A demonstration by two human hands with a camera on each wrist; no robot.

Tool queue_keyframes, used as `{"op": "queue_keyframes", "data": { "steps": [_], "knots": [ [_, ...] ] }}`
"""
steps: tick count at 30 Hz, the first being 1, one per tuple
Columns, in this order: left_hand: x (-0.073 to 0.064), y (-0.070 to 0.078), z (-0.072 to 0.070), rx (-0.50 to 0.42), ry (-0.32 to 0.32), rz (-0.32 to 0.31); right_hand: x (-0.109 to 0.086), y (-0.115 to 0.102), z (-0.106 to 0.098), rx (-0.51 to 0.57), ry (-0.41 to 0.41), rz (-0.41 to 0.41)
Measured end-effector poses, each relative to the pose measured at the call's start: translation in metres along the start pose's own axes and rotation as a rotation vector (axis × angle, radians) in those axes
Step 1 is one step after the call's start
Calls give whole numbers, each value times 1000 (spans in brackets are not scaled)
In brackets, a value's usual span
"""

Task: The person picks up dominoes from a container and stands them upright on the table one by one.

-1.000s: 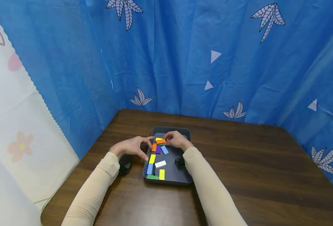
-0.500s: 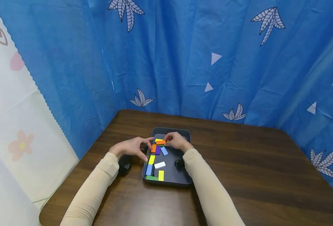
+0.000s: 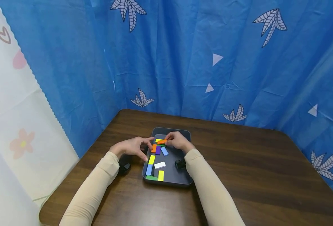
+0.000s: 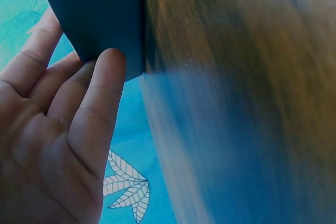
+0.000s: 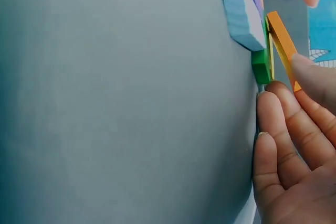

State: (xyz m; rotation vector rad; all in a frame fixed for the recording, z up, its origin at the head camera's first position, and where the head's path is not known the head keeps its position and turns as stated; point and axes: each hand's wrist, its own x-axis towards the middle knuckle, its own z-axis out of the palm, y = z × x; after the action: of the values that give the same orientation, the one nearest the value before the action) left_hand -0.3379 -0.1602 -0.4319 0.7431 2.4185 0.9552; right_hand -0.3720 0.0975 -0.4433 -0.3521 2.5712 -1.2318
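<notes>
In the head view, my right hand [image 3: 178, 141] pinches an orange block [image 3: 162, 142] at its right end, near the far left corner of the grey tray [image 3: 170, 183]. The right wrist view shows the held block tilted, its far end by a green block [image 5: 260, 66] and a thin yellow edge. My left hand [image 3: 132, 147] is at the tray's left side, thumb and forefinger spread apart. Its fingers rest against the tray's outer wall [image 4: 100, 14] in the left wrist view. Another orange block [image 3: 153, 148] lies by the left fingertips, beside a purple block [image 3: 158, 150].
Along the tray's left side lie yellow [image 3: 152, 159], light blue [image 3: 149, 169] and green [image 3: 151, 178] blocks. A white block [image 3: 159, 165] and a slanted blue block [image 3: 164, 151] lie further in. The wooden table [image 3: 239, 163] meets a blue curtain [image 3: 183, 69] at the back.
The orange block in my right hand has shifted slightly right and turned, its right end now higher. My left hand stays in place. The head view has shifted a little.
</notes>
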Motion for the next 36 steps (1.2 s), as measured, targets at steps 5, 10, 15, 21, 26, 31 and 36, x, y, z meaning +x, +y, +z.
{"op": "queue_keyframes", "data": {
  "steps": [5,10,15,21,26,31,36],
  "knots": [
    [-1,1,-1,0,-5,-5,-3,-3,-1,5,18,-12],
    [0,1,0,2,-11,-4,-4,1,-2,56,44,-26],
    [2,1,1,-2,-10,-8,-7,3,-6,131,75,-54],
    [1,-1,-1,2,7,0,-10,-6,-14,197,88,-113],
    [1,-2,-3,-11,5,-4,-12,-14,-24,230,109,-189],
    [5,-3,-2,-21,-5,-1,-15,-13,-33,288,140,-211],
    [5,-3,-2,-11,-5,3,-22,-9,-41,292,182,-209]
  ]
}}
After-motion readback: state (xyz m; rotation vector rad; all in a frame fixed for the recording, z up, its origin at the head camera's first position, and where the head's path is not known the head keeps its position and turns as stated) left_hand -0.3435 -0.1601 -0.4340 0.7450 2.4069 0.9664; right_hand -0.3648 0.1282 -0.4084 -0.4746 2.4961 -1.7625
